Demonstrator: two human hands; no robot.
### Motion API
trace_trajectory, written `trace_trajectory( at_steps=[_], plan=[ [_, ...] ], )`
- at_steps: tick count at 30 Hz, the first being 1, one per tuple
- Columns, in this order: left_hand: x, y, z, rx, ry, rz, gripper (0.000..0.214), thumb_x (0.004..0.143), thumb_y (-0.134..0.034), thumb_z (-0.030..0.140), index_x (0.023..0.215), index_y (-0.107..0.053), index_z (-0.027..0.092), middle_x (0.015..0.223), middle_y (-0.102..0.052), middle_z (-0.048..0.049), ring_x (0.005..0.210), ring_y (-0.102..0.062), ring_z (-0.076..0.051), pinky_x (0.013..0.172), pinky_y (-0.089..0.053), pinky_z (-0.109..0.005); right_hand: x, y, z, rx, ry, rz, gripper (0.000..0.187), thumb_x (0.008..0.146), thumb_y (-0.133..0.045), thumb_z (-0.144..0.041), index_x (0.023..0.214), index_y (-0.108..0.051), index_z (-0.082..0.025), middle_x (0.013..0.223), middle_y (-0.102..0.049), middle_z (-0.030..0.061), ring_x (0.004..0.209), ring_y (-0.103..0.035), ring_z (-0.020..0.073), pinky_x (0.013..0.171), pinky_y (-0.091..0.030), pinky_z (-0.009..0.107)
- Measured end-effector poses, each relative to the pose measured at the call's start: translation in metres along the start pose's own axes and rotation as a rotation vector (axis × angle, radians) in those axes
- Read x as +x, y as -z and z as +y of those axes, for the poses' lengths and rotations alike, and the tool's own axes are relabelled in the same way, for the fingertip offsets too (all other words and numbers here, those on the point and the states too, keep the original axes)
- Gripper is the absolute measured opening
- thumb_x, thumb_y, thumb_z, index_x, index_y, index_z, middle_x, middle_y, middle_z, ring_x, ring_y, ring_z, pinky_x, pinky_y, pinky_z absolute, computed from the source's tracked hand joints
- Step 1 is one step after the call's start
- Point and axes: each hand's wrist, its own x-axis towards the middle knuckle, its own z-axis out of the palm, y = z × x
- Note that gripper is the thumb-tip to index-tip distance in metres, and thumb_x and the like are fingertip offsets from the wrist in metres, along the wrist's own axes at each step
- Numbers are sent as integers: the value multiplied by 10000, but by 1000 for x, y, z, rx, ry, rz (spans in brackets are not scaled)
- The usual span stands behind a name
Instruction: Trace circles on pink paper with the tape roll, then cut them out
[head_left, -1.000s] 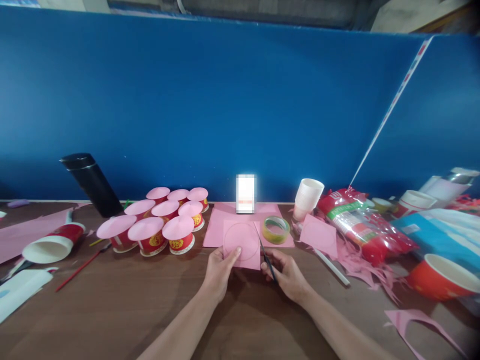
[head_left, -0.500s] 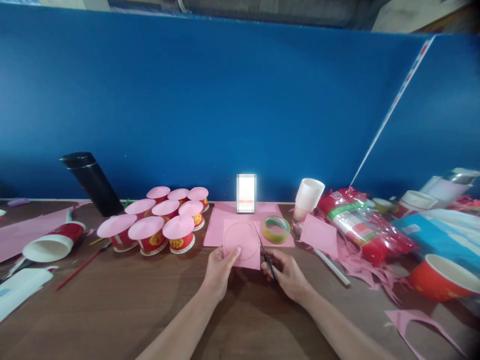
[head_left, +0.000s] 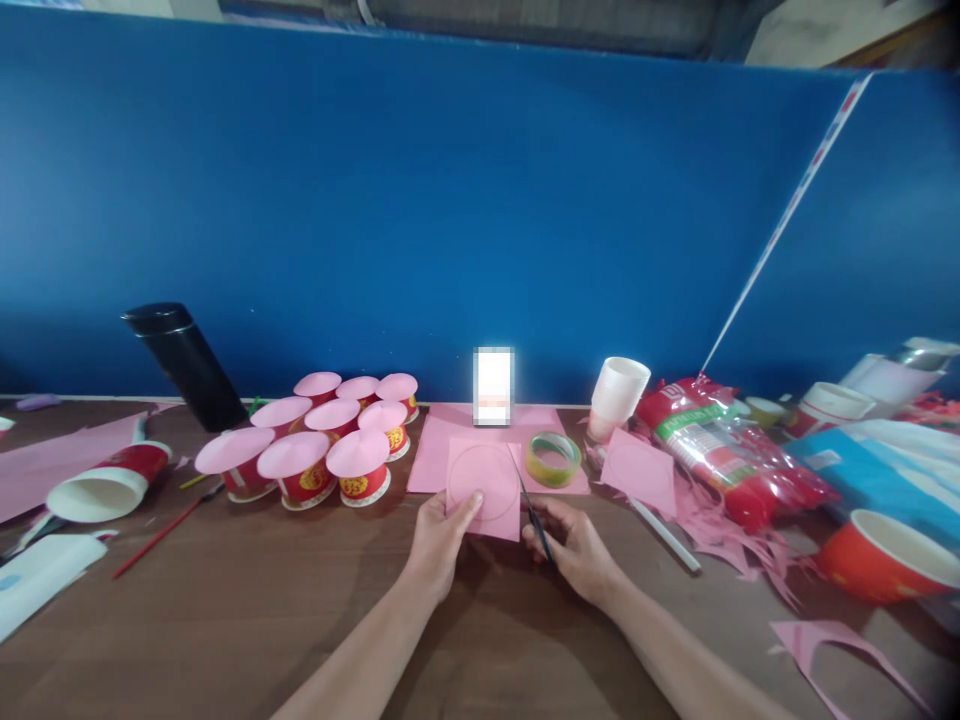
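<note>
My left hand point(head_left: 437, 535) pinches the lower left corner of a pink paper square point(head_left: 486, 488) with a circle drawn on it, holding it just above the brown table. My right hand point(head_left: 576, 548) grips small dark scissors point(head_left: 529, 506), whose blades point up along the square's right edge. Under the square lies a larger pink sheet point(head_left: 438, 450).
Several red cups capped with pink discs point(head_left: 315, 450) stand at left, beside a black flask point(head_left: 185, 365). A tape roll point(head_left: 552, 458), white cup stack point(head_left: 616, 396), red cup packet point(head_left: 720, 450), pink scraps point(head_left: 720, 525) and a red bowl point(head_left: 877, 553) fill the right.
</note>
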Motion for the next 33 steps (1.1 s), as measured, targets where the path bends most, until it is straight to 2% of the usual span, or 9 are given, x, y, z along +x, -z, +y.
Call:
trace_trajectory(
  at_steps=[6,23,33],
  plan=[
    [0,1,0,39,2,0,315,648,-713,325,856,-665,93,752,-699,-95,707,-638,-195,697,-481,-304,-1,0,-3,-21,10,-8,364,783,-599,-335,1087,-562,-137,705,-558,4,572,-493,110,539,-445,235],
    [-1,0,2,56,18,13,331,635,-720,342,842,-667,89,717,-695,-90,681,-640,-203,675,-484,-314,0,0,1,-2,16,0,364,769,-614,-346,1067,-580,-141,671,-553,-10,537,-478,99,507,-417,219],
    [-10,-12,15,23,35,51,338,586,-747,359,787,-671,98,685,-695,-84,634,-637,-199,618,-477,-294,0,0,-3,0,48,-8,319,793,-584,-307,1063,-574,-138,663,-536,-8,550,-472,104,509,-426,227]
  ],
)
